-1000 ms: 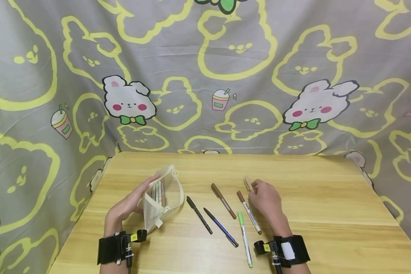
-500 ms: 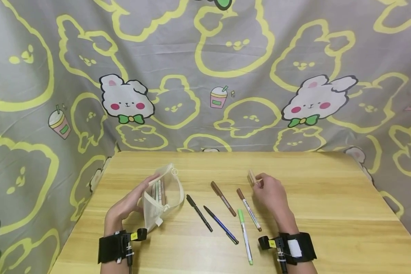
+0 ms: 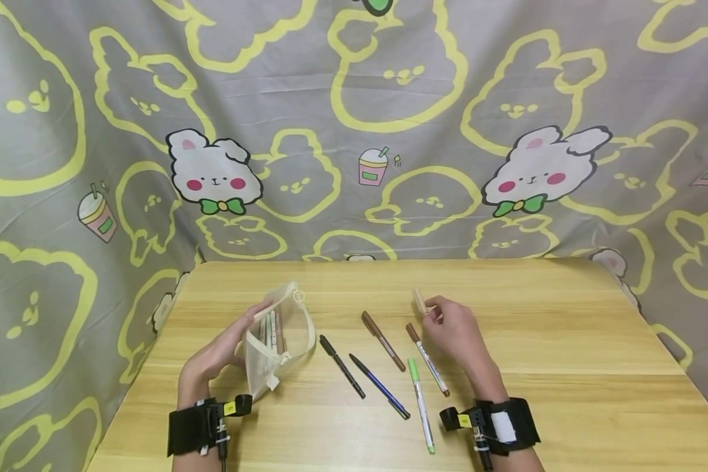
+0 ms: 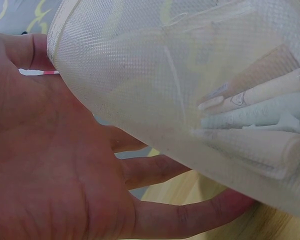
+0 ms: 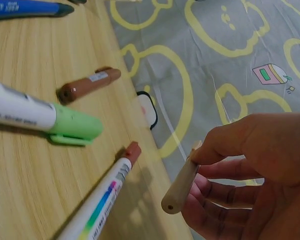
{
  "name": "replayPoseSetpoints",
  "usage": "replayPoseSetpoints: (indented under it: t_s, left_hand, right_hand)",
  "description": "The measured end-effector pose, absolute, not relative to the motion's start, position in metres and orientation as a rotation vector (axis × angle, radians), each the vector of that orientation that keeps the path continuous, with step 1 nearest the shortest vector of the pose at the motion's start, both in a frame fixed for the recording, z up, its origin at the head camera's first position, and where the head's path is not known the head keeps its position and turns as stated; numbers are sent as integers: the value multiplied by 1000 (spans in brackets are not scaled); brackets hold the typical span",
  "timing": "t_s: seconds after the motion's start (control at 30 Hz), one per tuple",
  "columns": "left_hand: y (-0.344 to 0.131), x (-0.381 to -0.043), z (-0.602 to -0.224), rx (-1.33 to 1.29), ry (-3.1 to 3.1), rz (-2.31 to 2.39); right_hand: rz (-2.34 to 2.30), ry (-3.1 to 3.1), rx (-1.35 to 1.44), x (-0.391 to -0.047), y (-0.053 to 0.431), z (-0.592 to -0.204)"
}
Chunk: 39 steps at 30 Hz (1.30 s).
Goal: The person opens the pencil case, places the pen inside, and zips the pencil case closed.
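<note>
A see-through cream mesh zip pouch (image 3: 297, 328) stands open-mouthed on the left of the table, with several pens (image 4: 260, 100) inside it. My left hand (image 3: 224, 344) holds the pouch by its left side; in the left wrist view some fingers reach behind the mesh, their tips partly hidden. My right hand (image 3: 457, 331) pinches a beige marker (image 5: 181, 187) between thumb and fingers, above the table. Nearest to that hand lies a white marker with brown ends (image 3: 429, 360). Left of it are a brown marker (image 3: 383, 341) and a green-capped white marker (image 3: 421, 406).
A blue pen (image 3: 380, 387) and a black pen (image 3: 342, 366) lie slantwise between the pouch and the other markers. The wooden table (image 3: 566, 328) ends at a grey patterned curtain (image 3: 307, 78) behind and at both sides.
My right hand has raised the beige marker off the table, moving slightly right and then back left with it. The left hand and pouch stay nearly in place.
</note>
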<state>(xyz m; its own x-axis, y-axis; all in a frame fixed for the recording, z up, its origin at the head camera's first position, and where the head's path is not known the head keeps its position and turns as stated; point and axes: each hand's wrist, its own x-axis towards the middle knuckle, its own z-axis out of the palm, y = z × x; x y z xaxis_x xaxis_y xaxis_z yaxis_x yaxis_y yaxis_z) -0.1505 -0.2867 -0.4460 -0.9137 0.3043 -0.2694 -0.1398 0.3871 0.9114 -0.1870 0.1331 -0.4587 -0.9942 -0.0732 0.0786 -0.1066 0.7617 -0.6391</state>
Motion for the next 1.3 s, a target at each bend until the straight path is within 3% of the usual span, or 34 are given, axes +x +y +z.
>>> replayPoseSetpoints:
  t_s: [1.3]
  left_hand:
    - [-287,-149,-446,169,2277,1539]
  right_hand:
    - [1073,-2849,284,-180,102,-457]
